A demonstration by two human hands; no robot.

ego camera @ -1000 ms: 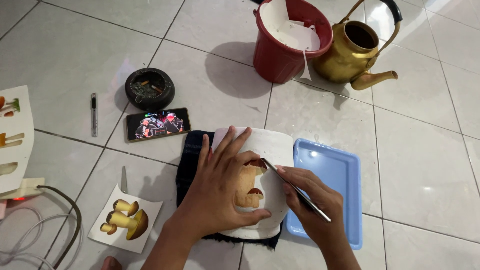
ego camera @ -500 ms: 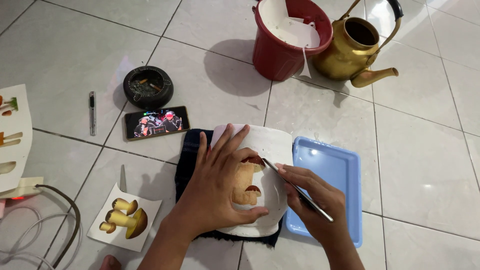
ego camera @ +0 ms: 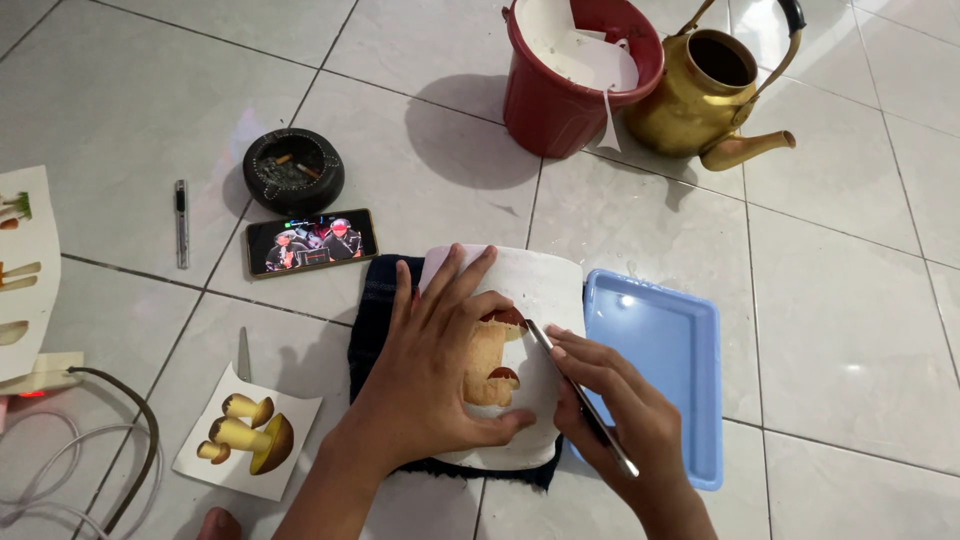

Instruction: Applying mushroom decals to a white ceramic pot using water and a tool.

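My left hand lies flat, fingers spread, on a white sheet printed with brown mushrooms, holding it down on a dark cloth on the tiled floor. My right hand grips a thin metal cutting tool like a pen. Its tip touches the sheet at the mushroom cap, just beside my left index finger.
A blue plastic tray lies right of the sheet. A red bucket and brass kettle stand behind. On the left are a phone, black ashtray, small cutter, a cut-out mushroom picture, another printed sheet and cables.
Both hands keep almost the same place on the sheet. The view has shifted slightly; the tool tip stays at the mushroom cap.
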